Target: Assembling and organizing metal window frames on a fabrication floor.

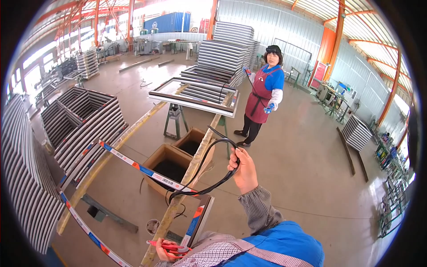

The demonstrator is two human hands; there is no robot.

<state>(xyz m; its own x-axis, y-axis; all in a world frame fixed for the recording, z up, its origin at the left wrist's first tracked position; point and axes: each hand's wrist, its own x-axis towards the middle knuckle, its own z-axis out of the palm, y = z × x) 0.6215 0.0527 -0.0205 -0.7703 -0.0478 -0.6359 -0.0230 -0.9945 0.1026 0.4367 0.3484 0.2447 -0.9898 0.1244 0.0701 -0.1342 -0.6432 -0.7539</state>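
Raised in front of me, my right hand [243, 171] is closed around a looped black rubber strip [212, 187]. The strip's loop hangs to the left, over a window frame [147, 170] with red, blue and white tape. That frame rests on yellowish wrapped rails [202, 149]. Low at the bottom edge, my left hand [163, 250] is closed on a red-handled plier-like tool [175, 248], beside the frame's near corner. The tool's jaws cannot be made out.
Under the rails stand open cardboard boxes [153, 156] with dark contents. Beyond, another frame [164, 92] lies on a green trestle [177, 120]. Stacked frames [26, 169] rise on the left. A person in a maroon apron [260, 100] stands at the far side, holding a black strip.
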